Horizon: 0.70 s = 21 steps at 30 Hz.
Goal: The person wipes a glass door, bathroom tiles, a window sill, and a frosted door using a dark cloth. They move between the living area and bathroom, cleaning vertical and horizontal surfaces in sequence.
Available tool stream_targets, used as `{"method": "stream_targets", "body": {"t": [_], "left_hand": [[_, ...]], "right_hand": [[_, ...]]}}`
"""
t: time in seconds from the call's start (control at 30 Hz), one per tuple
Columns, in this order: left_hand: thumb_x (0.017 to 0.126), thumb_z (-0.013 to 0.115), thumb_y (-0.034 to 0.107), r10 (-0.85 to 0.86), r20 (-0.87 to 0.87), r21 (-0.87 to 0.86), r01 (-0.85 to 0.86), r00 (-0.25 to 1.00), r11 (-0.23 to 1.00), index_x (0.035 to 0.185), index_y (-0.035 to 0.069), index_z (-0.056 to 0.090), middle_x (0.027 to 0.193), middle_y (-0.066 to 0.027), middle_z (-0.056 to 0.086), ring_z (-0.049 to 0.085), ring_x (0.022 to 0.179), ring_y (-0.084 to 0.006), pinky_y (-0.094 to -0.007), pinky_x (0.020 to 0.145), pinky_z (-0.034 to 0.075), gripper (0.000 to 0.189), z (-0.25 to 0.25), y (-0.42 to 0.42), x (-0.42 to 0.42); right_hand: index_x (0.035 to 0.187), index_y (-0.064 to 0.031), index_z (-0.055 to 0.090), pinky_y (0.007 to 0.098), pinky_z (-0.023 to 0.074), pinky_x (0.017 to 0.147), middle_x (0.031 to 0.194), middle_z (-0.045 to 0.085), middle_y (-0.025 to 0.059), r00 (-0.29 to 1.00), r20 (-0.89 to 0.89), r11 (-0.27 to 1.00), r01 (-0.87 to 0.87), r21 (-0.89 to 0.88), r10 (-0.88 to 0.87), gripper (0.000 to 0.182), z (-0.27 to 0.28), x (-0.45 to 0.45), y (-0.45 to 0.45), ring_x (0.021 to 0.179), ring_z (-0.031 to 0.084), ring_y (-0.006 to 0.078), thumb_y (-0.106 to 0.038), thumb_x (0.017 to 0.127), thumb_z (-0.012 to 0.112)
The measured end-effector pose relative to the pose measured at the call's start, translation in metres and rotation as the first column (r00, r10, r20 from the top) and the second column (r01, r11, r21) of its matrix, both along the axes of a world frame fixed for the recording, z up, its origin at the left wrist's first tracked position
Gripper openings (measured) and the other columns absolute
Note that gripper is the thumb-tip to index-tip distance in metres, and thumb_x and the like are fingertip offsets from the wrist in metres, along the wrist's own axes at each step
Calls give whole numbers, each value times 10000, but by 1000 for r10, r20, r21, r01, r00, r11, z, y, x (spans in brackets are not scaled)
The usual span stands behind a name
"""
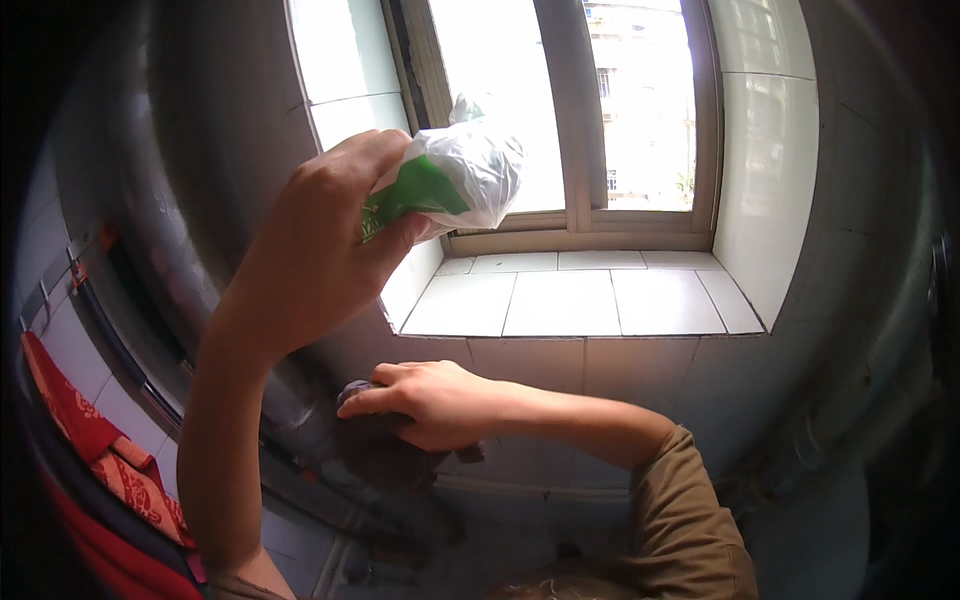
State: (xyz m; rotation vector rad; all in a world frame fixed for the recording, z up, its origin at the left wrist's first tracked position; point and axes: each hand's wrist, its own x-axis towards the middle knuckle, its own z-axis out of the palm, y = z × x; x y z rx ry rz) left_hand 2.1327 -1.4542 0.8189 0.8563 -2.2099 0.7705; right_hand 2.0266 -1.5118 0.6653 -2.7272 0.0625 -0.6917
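Note:
My left hand [337, 202], raised in front of the window, grips a bunched white and green plastic bag [469, 176] between thumb and fingers. What the bag contains cannot be seen. Lower down, below the sill, my right hand [427, 401] has its fingers closed around a dark, greyish-purple cloth-like item [360, 390]. Most of that item hangs in shadow under the hand, so its shape is unclear.
A white tiled window sill [562, 300] lies beneath a metal-framed sliding window [577, 150]. Thick pipes [157, 187] run up the left side. Red patterned cloth [127, 465] hangs at the lower left, near wall hooks [45, 300] and long-handled poles [127, 360].

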Motion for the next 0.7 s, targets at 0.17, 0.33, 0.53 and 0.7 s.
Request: {"method": "stream_targets", "body": {"t": [0.17,0.33,0.53,0.7], "left_hand": [[835,711,117,17,30,15,-17,999,1000,1036,-19,588,966,-195,648,667,875,-335,-407,767,544,273,-4,-25,-13],[869,693,137,-38,85,-44,42,996,998,1044,-20,575,927,-190,654,683,871,-319,-388,741,565,263,-4,-42,-24],[856,697,114,-62,41,-55,65,997,996,1051,-23,579,954,-203,652,679,881,-334,-389,759,558,265,-11,-46,-20],[837,703,65,-48,23,-26,49,999,998,1081,-57,595,1016,-225,646,669,909,-353,-388,835,545,294,-12,-41,-25]], "right_hand": [[1144,-180,610,451,518,824,1128,571,174,388,249,376,922,-97,-888,353,18,-78,-77,979,585,366,-66,811,580],[1200,-84,618,359,529,900,1126,672,145,-158,-182,-115,967,-229,-970,318,56,-188,-127,1072,649,260,-120,900,518],[1045,-30,701,366,541,855,1083,689,161,-163,-329,13,881,-472,-930,297,32,-205,-194,1034,668,276,-129,789,589],[1206,-116,613,429,503,916,1196,613,126,551,-112,543,731,-414,-827,416,0,-80,-171,1132,588,296,-69,794,573]]}}
